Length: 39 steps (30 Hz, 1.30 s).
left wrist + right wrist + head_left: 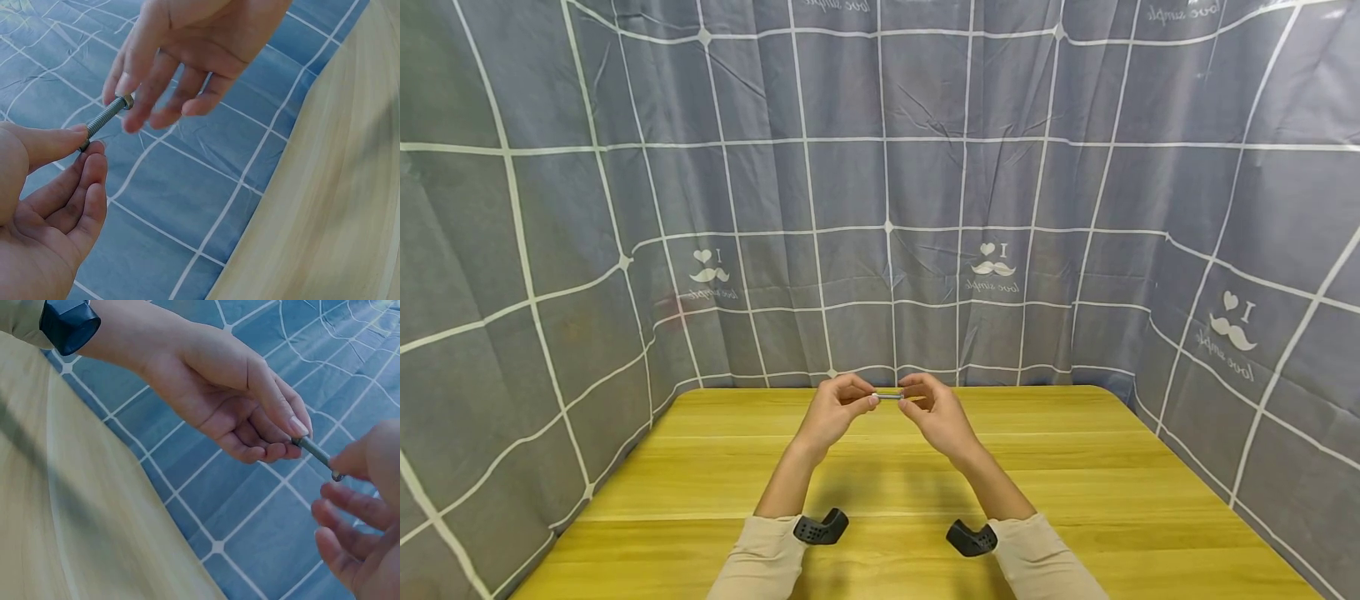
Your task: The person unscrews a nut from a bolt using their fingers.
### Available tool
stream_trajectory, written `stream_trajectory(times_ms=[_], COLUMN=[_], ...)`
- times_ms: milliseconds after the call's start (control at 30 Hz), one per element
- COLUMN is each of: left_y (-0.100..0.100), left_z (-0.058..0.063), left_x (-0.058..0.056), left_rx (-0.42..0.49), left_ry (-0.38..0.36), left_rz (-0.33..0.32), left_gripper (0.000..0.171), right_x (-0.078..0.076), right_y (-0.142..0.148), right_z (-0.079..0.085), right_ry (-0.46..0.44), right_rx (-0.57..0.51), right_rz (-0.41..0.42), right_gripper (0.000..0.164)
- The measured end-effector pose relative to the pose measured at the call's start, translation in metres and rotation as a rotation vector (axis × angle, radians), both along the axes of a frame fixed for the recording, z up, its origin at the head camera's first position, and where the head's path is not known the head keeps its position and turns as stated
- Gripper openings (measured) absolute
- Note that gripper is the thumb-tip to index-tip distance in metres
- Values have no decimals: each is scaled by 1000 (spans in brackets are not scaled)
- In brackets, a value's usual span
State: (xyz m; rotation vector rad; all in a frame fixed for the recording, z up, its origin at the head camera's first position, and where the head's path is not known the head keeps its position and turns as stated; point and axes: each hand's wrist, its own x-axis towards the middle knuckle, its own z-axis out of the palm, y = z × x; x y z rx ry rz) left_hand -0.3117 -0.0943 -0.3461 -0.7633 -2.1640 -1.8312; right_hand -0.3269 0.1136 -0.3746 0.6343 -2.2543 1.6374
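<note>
A slim grey metal bolt (pixel 889 397) is held level between both hands, above the far part of the table. My left hand (pixel 833 412) pinches one end of it with thumb and fingertips. At the other end, my right hand (pixel 942 418) pinches with thumb and index finger. In the left wrist view the thread of the bolt (pixel 106 119) shows along its shank, with a wider six-sided piece (pixel 128 101) at the right hand's end. The end in the left hand is partly covered by the fingertips. The right hand's other fingers are spread loosely below.
A yellow wood-grain table (pixel 880 492) stretches below the hands. Grey curtains (pixel 925 183) with a white grid surround it at the back and sides. Black angled wrist devices (pixel 822 528) stick out from both beige sleeves (pixel 763 554).
</note>
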Motion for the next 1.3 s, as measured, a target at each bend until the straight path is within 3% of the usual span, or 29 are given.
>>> stream_trajectory(times_ms=[200,467,667,800,900,1067,1300], left_y=[0,-1,-1,-2,-3,-4,-4], left_z=[-1,0,-14,-23,-24,-24,-23], left_x=[-2,1,-16,-26,-27,-26,-28], left_rx=[-12,-4,-27,-19,-3,10,8], left_ry=[-7,-7,-17,-14,-11,-8,-22], left_rz=[0,2,0,6,0,-3,12], left_gripper=[10,9,10,11,11,11,10], right_x=[1,-1,-1,0,1,1,0], right_y=[-2,-1,-3,-3,-4,-5,-3], right_z=[0,-2,-2,-1,0,0,-2], right_ry=[-54,-21,-17,0,-3,-19,-46], right_rx=[-34,-57,-163,-171,-157,-132,-146], right_rz=[-20,14,51,46,30,-9,20], right_gripper=[26,13,12,22,28,21,20])
